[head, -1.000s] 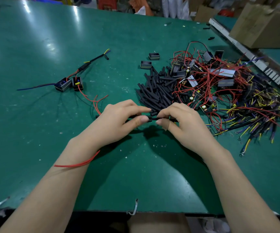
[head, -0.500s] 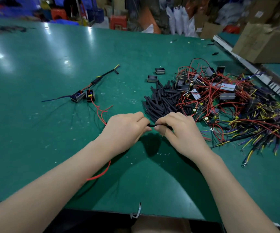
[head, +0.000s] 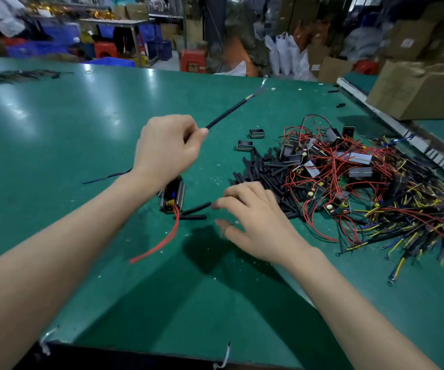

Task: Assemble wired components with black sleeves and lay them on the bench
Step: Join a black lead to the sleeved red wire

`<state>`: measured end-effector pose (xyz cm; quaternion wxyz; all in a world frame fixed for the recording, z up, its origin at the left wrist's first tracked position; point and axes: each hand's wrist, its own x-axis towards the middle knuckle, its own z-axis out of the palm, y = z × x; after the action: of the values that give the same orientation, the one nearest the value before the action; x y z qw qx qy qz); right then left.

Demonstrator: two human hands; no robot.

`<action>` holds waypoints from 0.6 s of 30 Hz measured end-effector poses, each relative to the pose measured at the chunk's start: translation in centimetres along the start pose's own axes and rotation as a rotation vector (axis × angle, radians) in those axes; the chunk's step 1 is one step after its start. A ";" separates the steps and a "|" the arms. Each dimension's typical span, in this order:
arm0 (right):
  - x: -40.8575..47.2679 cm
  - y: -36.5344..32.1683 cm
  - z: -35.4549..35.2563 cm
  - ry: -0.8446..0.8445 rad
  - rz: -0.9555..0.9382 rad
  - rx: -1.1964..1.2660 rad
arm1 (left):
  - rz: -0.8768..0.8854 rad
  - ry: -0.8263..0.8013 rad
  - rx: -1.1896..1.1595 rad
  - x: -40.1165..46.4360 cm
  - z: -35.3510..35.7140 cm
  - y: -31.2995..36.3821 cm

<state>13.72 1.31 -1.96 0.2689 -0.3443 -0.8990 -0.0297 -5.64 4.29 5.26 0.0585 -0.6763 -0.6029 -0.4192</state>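
My left hand (head: 166, 149) is raised above the green bench (head: 55, 145) and pinches a wire covered by a black sleeve (head: 226, 114), which slants up to the right with yellow and blue ends showing. A small black component (head: 172, 196) hangs under that hand, trailing red wires (head: 162, 243). My right hand (head: 252, 218) hovers low over the bench with loosely spread fingers and holds nothing. Two loose black sleeves (head: 195, 210) lie just left of its fingertips. A heap of black sleeves (head: 266, 174) lies beyond it.
A tangle of red, yellow and black wired components (head: 362, 188) covers the bench's right side. Two small black housings (head: 251, 138) lie behind the sleeve heap. A cardboard box (head: 418, 89) stands at the far right. A blue wire (head: 106, 177) shows left of my wrist.
My hands have parted. The left one lifted the sleeved wire and its component up and away from me; the right one let go and dropped toward the loose sleeves. The camera tilted up.
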 end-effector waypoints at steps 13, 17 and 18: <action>1.0 0.2 4.9 -0.171 0.096 0.086 | -0.380 -0.208 0.411 8.2 6.3 -8.1; 1.0 0.6 5.3 -0.224 0.095 0.131 | -0.445 -0.423 0.505 6.3 8.8 -10.9; 1.0 0.7 5.5 -0.247 0.090 0.137 | -0.448 -0.446 0.547 6.2 8.9 -11.4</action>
<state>11.00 3.75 -6.26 0.1800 -0.3661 -0.9089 0.0862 -11.56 17.29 -1.40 0.0112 -0.5624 -0.8220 -0.0892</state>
